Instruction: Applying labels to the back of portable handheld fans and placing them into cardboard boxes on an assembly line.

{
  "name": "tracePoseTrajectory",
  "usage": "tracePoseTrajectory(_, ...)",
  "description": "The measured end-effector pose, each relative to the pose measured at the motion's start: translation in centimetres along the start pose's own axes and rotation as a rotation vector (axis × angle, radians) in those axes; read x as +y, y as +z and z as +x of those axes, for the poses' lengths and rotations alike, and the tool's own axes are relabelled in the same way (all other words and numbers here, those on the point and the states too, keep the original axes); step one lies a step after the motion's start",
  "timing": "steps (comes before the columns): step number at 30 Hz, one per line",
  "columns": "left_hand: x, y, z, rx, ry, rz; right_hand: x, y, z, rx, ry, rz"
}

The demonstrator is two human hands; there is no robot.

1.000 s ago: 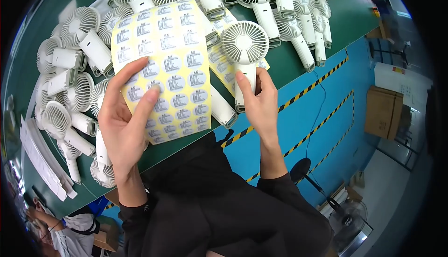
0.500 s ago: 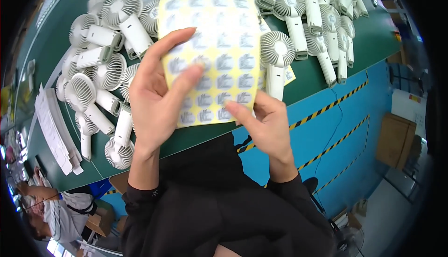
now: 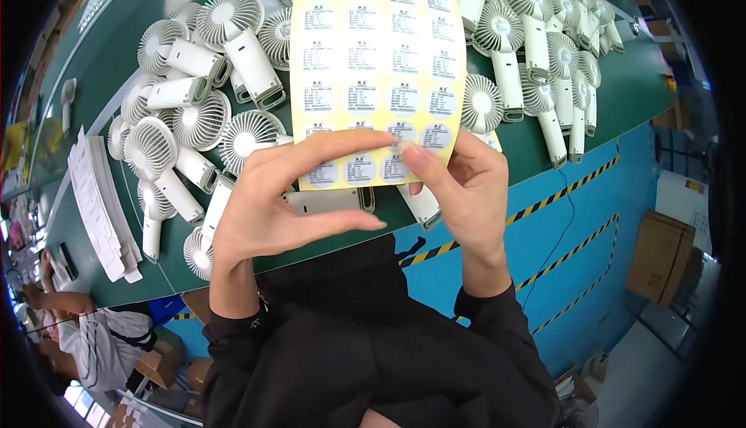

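Observation:
A yellow sheet of round white printed stickers (image 3: 377, 63) is raised over the table in front of me. My right hand (image 3: 475, 195) grips its lower right edge, thumb on top and fingers behind. My left hand (image 3: 260, 203) has its thumb and index finger spread apart. Its index finger lies across the sheet's lower rows, the tip close to my right thumb, while the left thumb points right below the sheet's bottom edge. Behind the sheet, a white handheld fan (image 3: 330, 200) lies partly hidden near the table edge.
Many white handheld fans lie in piles left (image 3: 155, 152) and right (image 3: 536, 47) on the green table (image 3: 175, 269). A stack of white paper strips (image 3: 101, 203) lies at the left. A person (image 3: 101, 342) sits at lower left; a cardboard box (image 3: 660, 257) stands on the blue floor.
My left hand has released the sheet's left side and moved down, its thumb now off the sheet. The sheet has shifted up and right, and its stickers show different, finer print.

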State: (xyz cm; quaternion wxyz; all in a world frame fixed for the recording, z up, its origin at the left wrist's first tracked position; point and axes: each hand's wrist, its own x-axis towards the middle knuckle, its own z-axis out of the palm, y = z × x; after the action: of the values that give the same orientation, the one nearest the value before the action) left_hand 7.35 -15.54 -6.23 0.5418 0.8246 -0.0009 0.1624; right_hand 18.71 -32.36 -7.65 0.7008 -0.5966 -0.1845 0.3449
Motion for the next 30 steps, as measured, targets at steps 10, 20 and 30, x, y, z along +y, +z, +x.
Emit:
tracePoseTrajectory(10, -1.3, 1.6, -0.5, 0.144, -0.183, -0.095, 0.9, -1.9, 0.3, 0.07, -0.779, -0.922)
tracePoseTrajectory(20, -1.4, 2.6, -0.7, 0.185, -0.373, -0.164, 3.4, -2.5, 0.2, 0.148, -1.146, -1.152)
tracePoseTrajectory(30, -1.5, 1.3, -2.1, 0.353, -0.379, 0.048, 1.6, -12.5, 4.8, 0.161, -0.329, -0.764)
